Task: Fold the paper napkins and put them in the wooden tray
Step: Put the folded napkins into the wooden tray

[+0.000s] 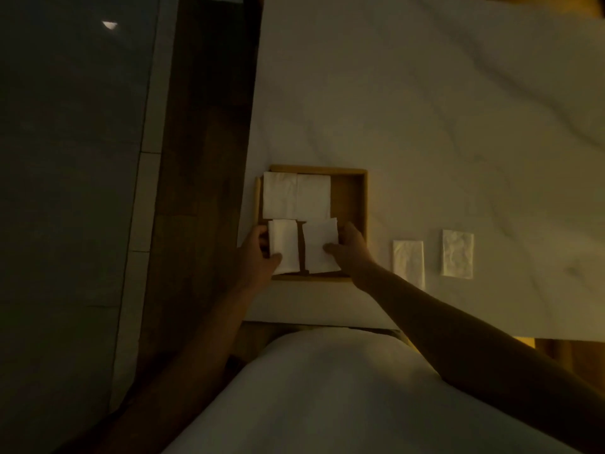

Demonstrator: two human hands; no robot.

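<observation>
I'm seeing both arms reaching into the tray [348,191]: left hand [258,253] fingers pinching one napkin [284,245], right hand [352,247] fingers pinching another napkin [320,245].

White napkins [296,196] in tan wooden tray [348,191], grey-veined white table [425,109].

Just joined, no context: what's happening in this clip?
A person is filling a square wooden tray on a pale marble-look table with folded white paper napkins. Two lie side by side in the far half. The left hand holds one napkin and the right hand another in the near half. Two more white napkins wait on the table to the right.
</observation>
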